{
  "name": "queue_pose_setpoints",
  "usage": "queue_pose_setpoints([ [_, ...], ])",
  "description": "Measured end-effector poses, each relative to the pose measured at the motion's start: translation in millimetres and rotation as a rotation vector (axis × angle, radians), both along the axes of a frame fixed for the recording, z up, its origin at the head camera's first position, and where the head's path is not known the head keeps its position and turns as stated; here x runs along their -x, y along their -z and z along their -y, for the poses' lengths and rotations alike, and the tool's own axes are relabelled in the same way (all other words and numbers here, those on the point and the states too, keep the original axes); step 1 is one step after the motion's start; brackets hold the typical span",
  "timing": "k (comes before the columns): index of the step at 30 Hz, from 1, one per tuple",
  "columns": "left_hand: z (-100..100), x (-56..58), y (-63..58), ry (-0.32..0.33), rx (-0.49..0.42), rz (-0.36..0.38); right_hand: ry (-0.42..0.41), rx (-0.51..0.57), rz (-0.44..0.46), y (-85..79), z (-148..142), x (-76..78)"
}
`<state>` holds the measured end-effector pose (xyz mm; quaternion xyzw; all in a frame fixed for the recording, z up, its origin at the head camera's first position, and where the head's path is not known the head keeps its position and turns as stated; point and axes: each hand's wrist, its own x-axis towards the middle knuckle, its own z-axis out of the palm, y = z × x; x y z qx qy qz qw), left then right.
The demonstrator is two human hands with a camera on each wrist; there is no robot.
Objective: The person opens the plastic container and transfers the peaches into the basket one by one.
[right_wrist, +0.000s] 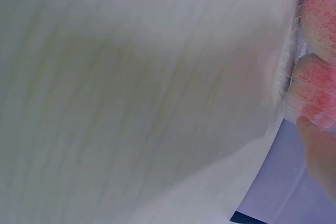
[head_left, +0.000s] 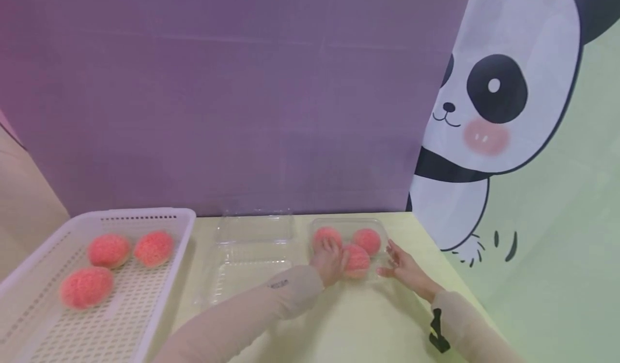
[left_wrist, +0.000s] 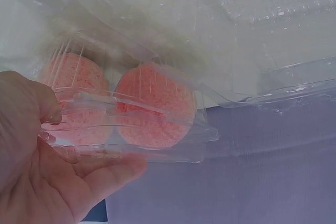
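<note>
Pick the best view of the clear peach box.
Head: most of the clear box shows, three peaches inside. Left wrist: part of it, close, two peaches; right wrist: a strip cropped at the right edge.

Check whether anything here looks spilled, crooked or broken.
Nothing stands out. Three peaches lie in the basket and three in a clear box, with none loose on the visible table. The other box simply stands open. Fine cracks in the plastic would be too small to tell.
</note>
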<state>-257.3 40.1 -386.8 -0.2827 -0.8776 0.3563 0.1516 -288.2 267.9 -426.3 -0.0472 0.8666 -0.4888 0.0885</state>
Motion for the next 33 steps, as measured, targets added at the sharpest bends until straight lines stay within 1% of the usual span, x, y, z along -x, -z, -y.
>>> queue_pose_setpoints([
  [4,-2.1,-0.4,-1.4,-0.021,-0.001,0.039,-0.005,-0.002,-0.003,0.5,-1.2,0.1],
  [10,-3.7,1.6,-3.4,-0.037,-0.007,0.058,-0.01,-0.019,-0.025,-0.8,-1.3,2.5],
  [12,-4.7,4.0,-4.2,-0.024,-0.053,0.063,-0.009,-0.027,-0.026,-1.6,-1.4,3.0],
  [13,-5.4,6.4,-5.2,-0.008,-0.084,0.064,-0.007,-0.026,-0.027,-2.0,-1.6,3.2],
  [16,-8.0,14.1,-11.2,0.036,-0.149,0.098,-0.003,-0.001,-0.03,-3.2,-3.2,4.6],
  [17,-9.4,17.9,-11.4,0.047,-0.161,0.11,-0.002,0.007,-0.027,-3.5,-4.0,4.6],
  [19,-11.3,20.8,-13.0,0.047,-0.122,0.126,0.006,0.018,-0.019,-3.3,-5.7,4.7],
  [20,-12.2,20.6,-13.7,0.037,-0.091,0.132,0.01,0.02,-0.014,-3.0,-6.4,4.7],
  [21,-12.7,19.1,-13.6,0.037,-0.072,0.122,0.01,0.016,-0.01,-2.6,-7.0,4.5],
  [24,-11.9,13.5,-12.7,0.025,-0.043,0.095,0.011,0.02,-0.01,-1.4,-7.9,3.4],
  [27,-8.2,9.4,-11.2,0.024,-0.038,0.079,0.004,0.04,-0.017,-0.1,-7.7,2.2],
  [30,-3.7,6.2,-7.3,0.006,-0.05,0.099,-0.001,0.058,-0.01,1.4,-6.7,0.4],
  [33,-0.2,2.7,-2.7,-0.016,-0.094,0.125,-0.008,0.073,-0.002,2.3,-4.6,-0.4],
])
